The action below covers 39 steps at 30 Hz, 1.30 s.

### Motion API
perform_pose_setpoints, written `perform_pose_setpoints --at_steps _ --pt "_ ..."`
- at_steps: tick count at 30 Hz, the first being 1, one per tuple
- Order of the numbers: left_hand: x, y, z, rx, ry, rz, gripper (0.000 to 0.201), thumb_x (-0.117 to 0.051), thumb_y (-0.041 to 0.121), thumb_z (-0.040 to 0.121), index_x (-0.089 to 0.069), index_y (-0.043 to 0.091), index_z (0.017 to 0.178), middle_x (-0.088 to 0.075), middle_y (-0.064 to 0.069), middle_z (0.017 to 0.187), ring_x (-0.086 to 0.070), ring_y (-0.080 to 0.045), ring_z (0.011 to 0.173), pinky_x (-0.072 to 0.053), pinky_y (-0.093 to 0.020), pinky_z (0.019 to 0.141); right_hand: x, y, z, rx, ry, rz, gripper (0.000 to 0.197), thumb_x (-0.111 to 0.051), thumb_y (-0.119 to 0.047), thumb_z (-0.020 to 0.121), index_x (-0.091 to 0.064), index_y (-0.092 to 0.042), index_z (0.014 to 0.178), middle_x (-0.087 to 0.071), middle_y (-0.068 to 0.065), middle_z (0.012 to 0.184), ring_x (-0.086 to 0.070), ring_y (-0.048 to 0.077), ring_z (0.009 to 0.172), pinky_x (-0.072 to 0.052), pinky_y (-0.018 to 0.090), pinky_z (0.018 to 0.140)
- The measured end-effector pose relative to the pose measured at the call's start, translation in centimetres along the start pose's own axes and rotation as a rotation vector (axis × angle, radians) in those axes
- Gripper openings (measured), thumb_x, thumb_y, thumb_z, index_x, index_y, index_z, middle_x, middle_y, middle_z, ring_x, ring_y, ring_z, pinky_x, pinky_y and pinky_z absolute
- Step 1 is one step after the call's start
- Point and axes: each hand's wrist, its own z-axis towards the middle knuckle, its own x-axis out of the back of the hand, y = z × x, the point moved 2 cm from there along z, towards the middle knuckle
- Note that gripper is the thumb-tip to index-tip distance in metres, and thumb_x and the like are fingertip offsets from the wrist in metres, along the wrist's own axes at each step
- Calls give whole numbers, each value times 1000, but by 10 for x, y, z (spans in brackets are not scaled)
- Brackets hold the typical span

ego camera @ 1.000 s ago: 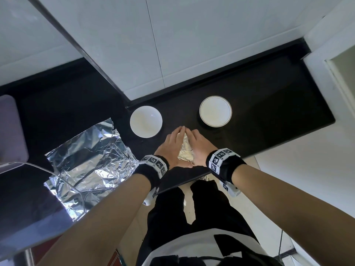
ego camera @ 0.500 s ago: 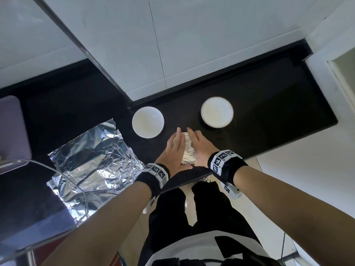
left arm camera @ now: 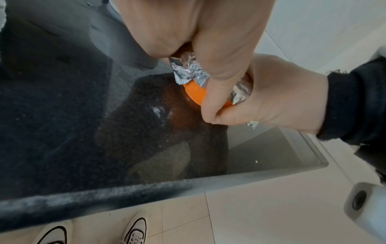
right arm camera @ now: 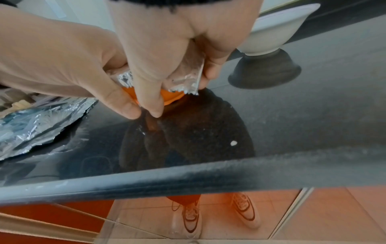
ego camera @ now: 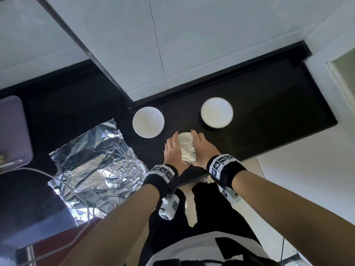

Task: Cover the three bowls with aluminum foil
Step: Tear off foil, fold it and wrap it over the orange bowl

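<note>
Head view, looking down: a black countertop point(ego camera: 269, 120) against a white wall. Both hands cup a small foil-covered bowl point(ego camera: 187, 147) near the counter's front edge — the left hand point(ego camera: 172, 150) on its left side, the right hand point(ego camera: 204, 150) on its right, fingers wrapped round it. Beyond them stand two uncovered white bowls, well apart from each other: a plain white bowl point(ego camera: 148, 122) to the left and a gold-rimmed bowl point(ego camera: 217, 111) to the right. A crumpled sheet of aluminum foil point(ego camera: 96, 166) lies flat on the counter further left.

Left wrist view: the bowl's orange wall point(left arm camera: 195, 93) shows below crinkled foil point(left arm camera: 188, 70). The left hand point(left arm camera: 181, 29) and the right hand point(left arm camera: 271, 95) both curl round it, thumbs pressing the foil down.

Right wrist view: the same orange bowl point(right arm camera: 169, 96) sits between the two thumbs — foil gathered under the fingers. The plain white bowl point(right arm camera: 273, 31) stands just beyond, on the counter.
</note>
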Motion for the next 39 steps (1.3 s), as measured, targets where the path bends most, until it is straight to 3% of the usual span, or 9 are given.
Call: perform_pose_setpoints --at_steps 4,8,15,20,22,25,29,33,39 --pt "-4 -4 -4 34 32 -35 107 -84 20 62 -23 3 148 -38 -14 138 -39 -29 130 -34 -39 110 -21 2 -6 -166 42 270 81 -72 -28 78 -24 -12 142 -42 10 130 -59 31 100 -50 42 82" --pt "-6 0 -9 64 89 -70 103 -83 15 61 -27 3 147 -41 -14 137 -41 -31 128 -36 -38 106 -33 2 -10 -279 128 332 64 -64 -25 84 -31 -19 138 -41 0 138 -41 24 123 -32 40 99" --pt "-4 5 -11 119 174 -109 108 -87 14 54 -30 1 145 -43 -18 133 -47 -36 121 -41 -42 103 -31 7 -11 -306 203 317 45 -57 -20 89 -41 -18 130 -45 2 131 -37 25 122 -29 37 97" --pt "14 1 -6 166 -135 -38 129 -87 10 58 0 10 153 -20 -17 150 -24 -32 139 -26 -43 115 -18 16 -12 -203 69 80 55 -63 -20 84 -39 -15 133 -40 5 135 -38 28 123 -31 40 99" --pt "29 -4 -5 115 -187 112 135 -89 23 55 3 15 153 -18 -12 150 -22 -30 139 -25 -45 114 -7 21 -13 -160 7 122 73 -68 -12 77 -32 -15 141 -37 5 140 -36 28 129 -30 42 103" --pt "55 -6 5 -171 -269 391 136 -85 36 54 8 19 153 -10 -4 154 -18 -25 141 -22 -43 116 13 25 -13 -102 -56 252 97 -71 -5 67 -20 -17 149 -30 4 148 -38 26 133 -29 47 111" --pt "78 3 29 -422 -366 613 141 -87 38 54 13 21 152 5 0 161 -9 -24 148 -23 -44 119 43 5 -5 47 -108 82 109 -76 -18 66 -10 -16 153 -25 4 155 -31 26 137 -28 47 112" --pt "91 27 44 -467 -343 663 136 -87 36 52 1 19 154 -10 0 158 -21 -27 140 -39 -44 108 66 -24 13 156 -84 79 90 -82 -29 68 -33 -14 142 -56 5 130 -53 27 120 -42 37 98" --pt "121 38 48 -416 -248 618 123 -87 34 49 -15 24 149 -24 1 146 -32 -27 125 -45 -42 100 84 -36 15 105 -42 118 85 -78 -33 76 -31 -21 146 -66 9 117 -60 30 108 -46 38 94"
